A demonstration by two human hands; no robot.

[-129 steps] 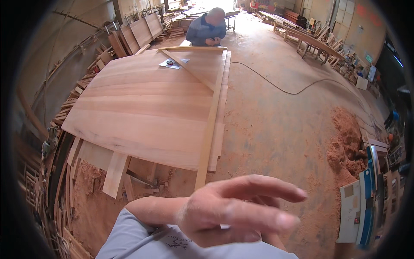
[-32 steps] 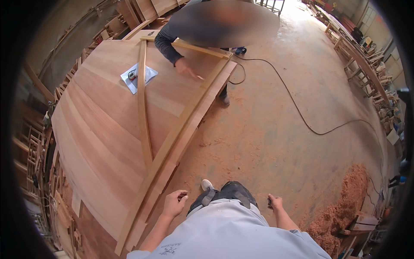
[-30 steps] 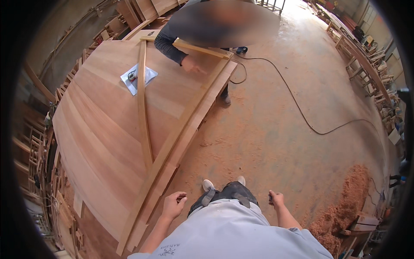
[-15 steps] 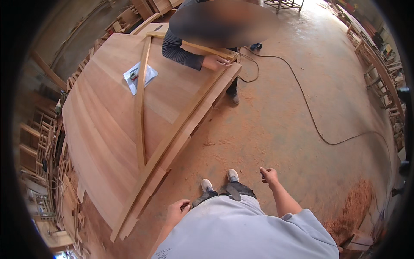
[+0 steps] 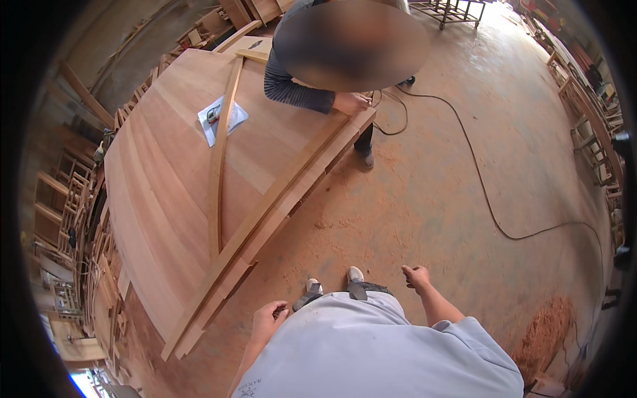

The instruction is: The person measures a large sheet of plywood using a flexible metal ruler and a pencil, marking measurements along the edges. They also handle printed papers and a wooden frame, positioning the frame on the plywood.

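Note:
My left hand (image 5: 267, 321) hangs low beside the hem of my grey shirt, its fingers curled; whatever is inside them, if anything, is hidden. Out to the right, over the floor, my right hand (image 5: 417, 277) is closed with thumb and forefinger near each other, and I cannot make out anything in it. Neither hand touches the large wooden panel (image 5: 166, 179) ahead on the left. A long wooden strip (image 5: 265, 205) lies along the panel's near edge. Across the panel's middle runs a second strip (image 5: 217, 172), over white paper (image 5: 234, 118) with a small tool (image 5: 213, 115) on it.
At the panel's far corner another person bends over, a hand (image 5: 352, 102) at the strip's end. A dark cable (image 5: 474, 166) snakes over the dusty floor. Reddish sawdust (image 5: 545, 331) is heaped at lower right. Stacked timber (image 5: 83, 219) lines the left side; a metal rack (image 5: 451, 12) stands far off.
The view has shifted slightly, so the panel sits a little further right. The other person's head and hand are a bit lower in view. My hands stay at my sides, still closed.

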